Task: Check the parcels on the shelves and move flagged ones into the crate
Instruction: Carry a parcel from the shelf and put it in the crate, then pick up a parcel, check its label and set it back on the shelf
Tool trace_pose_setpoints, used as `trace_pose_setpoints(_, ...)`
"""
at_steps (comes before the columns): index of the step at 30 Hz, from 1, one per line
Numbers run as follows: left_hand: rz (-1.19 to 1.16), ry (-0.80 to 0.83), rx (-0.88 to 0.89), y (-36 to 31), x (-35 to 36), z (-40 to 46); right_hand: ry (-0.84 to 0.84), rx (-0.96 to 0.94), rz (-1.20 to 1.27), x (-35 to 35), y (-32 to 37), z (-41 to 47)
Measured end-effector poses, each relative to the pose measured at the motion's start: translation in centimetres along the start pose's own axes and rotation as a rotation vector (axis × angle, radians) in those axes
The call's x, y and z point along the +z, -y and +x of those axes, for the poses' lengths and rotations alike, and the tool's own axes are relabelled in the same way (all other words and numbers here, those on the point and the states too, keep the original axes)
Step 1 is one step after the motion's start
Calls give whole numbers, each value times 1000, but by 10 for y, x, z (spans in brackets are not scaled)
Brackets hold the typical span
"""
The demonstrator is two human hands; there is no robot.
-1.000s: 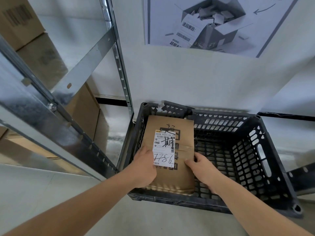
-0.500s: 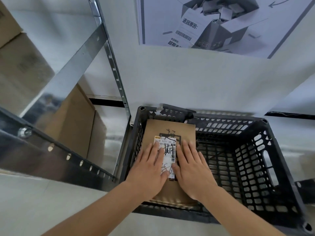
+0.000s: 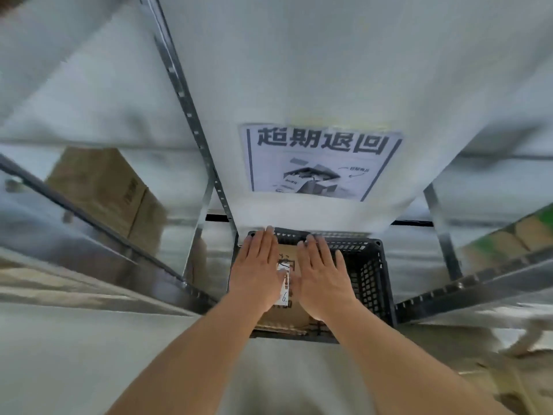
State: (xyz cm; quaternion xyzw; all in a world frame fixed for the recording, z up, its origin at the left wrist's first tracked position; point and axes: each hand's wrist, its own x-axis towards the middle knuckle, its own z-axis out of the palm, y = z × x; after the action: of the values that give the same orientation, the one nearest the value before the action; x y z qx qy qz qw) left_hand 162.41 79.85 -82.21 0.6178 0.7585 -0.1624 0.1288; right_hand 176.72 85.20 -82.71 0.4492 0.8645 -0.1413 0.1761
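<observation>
Both our hands, left hand and right hand, stay spread flat over the parcel in the crate; our view has lifted, showing the whole poster at twelve o'clock.

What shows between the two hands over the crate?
In the head view, the brown cardboard parcel's white shipping label shows between left hand and right hand.
</observation>
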Motion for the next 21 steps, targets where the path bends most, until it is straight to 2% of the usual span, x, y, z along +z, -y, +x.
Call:
trace_pose_setpoints(5, 28, -122, 0, 8, -168, -102, -113, 51, -66, -173, 10, -121)
trace_pose_setpoints(10, -16, -398, -34, 10, -324, -224, -317, 96, -112, -333, 26, -243)
trace_pose_setpoints(15, 10, -694, -83, 22, -437, -351, -570, 50, -165, -439, 60, -356)
trace_pose_setpoints(21, 64, -879, -190, 53, -509, -477, -859, -41, -160, -509, 114, -446)
